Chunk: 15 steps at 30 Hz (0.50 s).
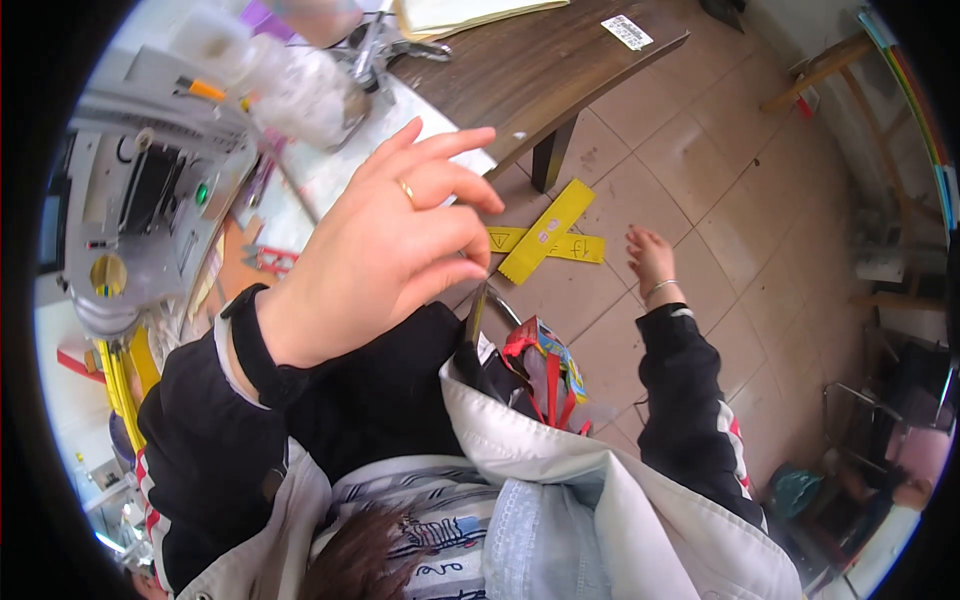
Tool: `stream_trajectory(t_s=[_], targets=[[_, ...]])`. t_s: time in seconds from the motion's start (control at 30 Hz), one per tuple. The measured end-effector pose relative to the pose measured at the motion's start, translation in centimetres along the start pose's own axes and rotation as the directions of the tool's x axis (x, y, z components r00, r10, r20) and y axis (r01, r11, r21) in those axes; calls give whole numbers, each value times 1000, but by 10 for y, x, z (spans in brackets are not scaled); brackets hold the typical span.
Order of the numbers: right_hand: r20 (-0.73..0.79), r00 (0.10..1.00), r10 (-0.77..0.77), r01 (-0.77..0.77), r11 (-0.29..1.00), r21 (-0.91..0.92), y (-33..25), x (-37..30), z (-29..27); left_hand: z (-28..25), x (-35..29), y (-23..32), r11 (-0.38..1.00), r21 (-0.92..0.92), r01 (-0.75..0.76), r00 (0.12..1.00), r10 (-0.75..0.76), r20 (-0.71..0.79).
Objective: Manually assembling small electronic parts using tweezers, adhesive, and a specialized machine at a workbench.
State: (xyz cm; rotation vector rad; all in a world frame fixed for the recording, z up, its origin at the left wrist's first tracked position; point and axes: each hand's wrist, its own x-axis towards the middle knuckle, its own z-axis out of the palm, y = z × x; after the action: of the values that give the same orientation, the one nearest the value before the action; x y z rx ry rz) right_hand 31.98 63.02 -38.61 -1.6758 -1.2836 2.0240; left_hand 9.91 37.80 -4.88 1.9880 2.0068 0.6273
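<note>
1. Far left: grey metal machine housing (130,200), boxy, matte; bundle of yellow plastic-coated cables (120,385) hanging below it.
2. Left hand (380,250) raised close to the camera, gold ring on one finger; fingers loosely curled, thumb near the tips; grip looks empty, nothing visibly pinched.
3. Dark brown wood-grain bench (530,70) above it, smooth top, dark leg down to the floor.
4. Two flat yellow rectangular strips (548,232) lie crossed on the floor just beside the bench leg; stiff-looking, card or plastic, can't tell which.
5. Crinkly multicoloured packet (545,365) with red straps sits at the lap.
6. Right hand (650,258) hangs low by the beige tiled floor (740,200), fingers spread, grip slack and empty; near the strips, not touching.
7. Judgement: step in hand reads as a reach toward the strips; thin and flat on glossy tile, so lifting one calls for a fingertip under an edge.
</note>
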Motion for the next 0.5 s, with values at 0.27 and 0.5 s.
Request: stream_trajectory(t_s=[0.27, 0.5], targets=[[-141, 941, 307, -314, 949, -29, 122, 92, 53, 22, 25, -25, 985, 136, 107, 943, -144, 301], [-59, 984, 169, -177, 972, -154, 183, 135, 113, 30, 11, -25, 935, 354, 19, 946, -131, 297]])
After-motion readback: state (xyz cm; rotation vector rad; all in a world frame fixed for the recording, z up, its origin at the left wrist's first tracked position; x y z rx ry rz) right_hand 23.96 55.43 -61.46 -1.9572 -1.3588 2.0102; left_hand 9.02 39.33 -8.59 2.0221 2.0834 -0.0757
